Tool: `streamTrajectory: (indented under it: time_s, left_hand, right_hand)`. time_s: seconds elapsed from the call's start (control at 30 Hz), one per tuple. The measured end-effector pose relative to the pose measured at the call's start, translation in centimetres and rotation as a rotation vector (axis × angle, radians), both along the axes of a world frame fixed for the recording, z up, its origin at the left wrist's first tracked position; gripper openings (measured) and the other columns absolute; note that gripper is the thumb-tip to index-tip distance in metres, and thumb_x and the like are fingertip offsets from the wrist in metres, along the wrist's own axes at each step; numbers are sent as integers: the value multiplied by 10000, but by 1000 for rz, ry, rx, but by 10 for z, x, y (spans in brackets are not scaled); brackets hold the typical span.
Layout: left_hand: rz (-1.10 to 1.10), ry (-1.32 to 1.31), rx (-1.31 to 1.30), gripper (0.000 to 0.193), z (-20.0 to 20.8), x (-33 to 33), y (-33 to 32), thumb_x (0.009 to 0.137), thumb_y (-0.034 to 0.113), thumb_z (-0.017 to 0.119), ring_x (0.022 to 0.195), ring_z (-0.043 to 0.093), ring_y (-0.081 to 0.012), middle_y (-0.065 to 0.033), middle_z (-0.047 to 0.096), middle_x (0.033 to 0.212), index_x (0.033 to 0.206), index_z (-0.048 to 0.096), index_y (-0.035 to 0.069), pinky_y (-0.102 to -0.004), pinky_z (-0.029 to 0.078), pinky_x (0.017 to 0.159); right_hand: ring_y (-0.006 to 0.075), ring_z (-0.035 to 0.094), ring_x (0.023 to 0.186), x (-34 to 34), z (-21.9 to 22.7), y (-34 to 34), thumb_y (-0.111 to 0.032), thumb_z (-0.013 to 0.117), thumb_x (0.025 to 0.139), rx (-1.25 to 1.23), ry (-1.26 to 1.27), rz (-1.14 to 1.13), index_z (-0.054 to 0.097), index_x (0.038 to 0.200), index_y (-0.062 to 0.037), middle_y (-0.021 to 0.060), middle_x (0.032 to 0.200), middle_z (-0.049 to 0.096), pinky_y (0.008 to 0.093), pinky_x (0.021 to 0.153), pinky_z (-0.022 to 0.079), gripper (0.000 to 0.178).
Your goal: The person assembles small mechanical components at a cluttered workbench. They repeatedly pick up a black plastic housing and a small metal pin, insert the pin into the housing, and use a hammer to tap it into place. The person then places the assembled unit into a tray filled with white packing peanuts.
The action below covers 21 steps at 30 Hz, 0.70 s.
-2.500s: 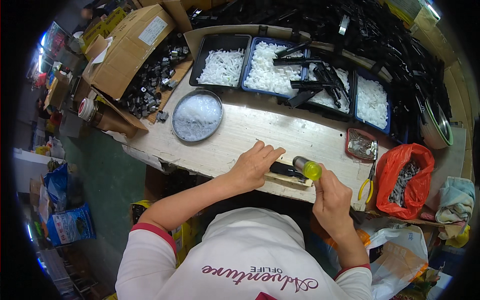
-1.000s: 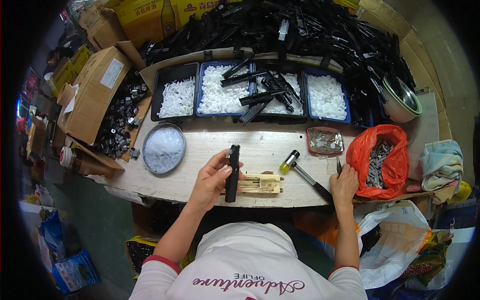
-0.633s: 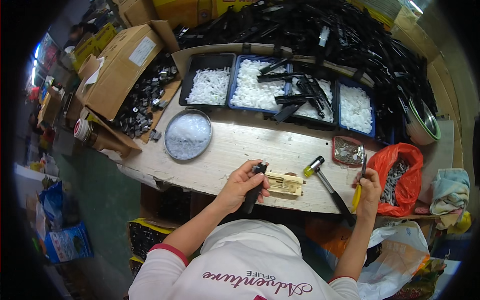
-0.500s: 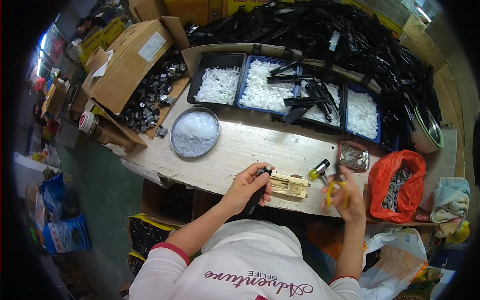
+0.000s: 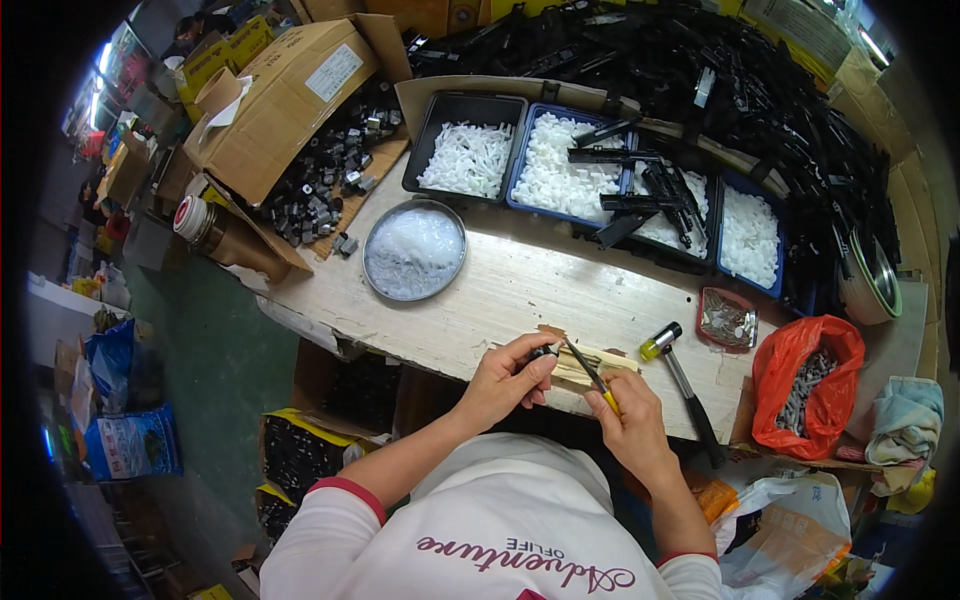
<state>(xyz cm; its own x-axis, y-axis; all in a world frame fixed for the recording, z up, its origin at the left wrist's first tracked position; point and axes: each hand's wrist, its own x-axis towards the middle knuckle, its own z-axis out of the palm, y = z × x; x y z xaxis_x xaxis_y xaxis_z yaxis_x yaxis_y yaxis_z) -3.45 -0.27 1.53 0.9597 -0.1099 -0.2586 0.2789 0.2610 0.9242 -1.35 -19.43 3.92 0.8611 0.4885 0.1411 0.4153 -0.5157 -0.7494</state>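
My left hand (image 5: pixel 507 382) is closed around a black plastic part (image 5: pixel 543 352), most of it hidden by the fingers. In my right hand (image 5: pixel 634 420) are yellow-handled scissors (image 5: pixel 590 368). Their dark, narrow blades point up and left, the tips close to the left fingertips; whether they touch the part I cannot tell. Beneath the hands, at the table's near edge, lies a cream-coloured block fixture (image 5: pixel 626 357), partly covered. A hammer (image 5: pixel 684 383) with a yellow-and-black head and black handle rests just right of my right hand.
A round metal dish (image 5: pixel 457 266) of clear-white bits sits left. Behind stand bins (image 5: pixel 412 172) of small white parts, with black parts (image 5: pixel 650 200) across them and a large black heap (image 5: pixel 640 60) beyond. At right are a small red tray (image 5: pixel 722 341) and a red bag (image 5: pixel 850 345) of grey pieces.
My right hand has swung left with the scissors, from beside the hammer to the left hand. The black part is now more hidden in the left hand. The whole view has shifted slightly.
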Motion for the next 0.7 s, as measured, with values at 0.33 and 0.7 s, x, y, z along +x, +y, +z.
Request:
streamTrajectory:
  time_s: [0.33, 0.7]
  left_hand:
    - [27, -59, 203, 334, 8, -5, 0, 872, 214, 566, 532, 485, -35, 10, 531, 658, 1147, 538, 26, -176, 413, 459]
    - [-216, 328, -506, 214, -5, -8, 26, 870, 183, 548, 446, 497, -130, -85, 546, 608, 1000, 520, 15, -254, 414, 396]
  right_hand:
    - [332, 504, 847, -3, 9, 7, -99, 620, 765, -180, -143, 78, 522, 877, 52, 173, 921, 522, 400, 716, 423, 212]
    - [344, 524, 725, 4, 14, 5, -116, 605, 785, -320, 9, 292, 462, 785, 31, 166, 823, 488, 394, 610, 448, 205]
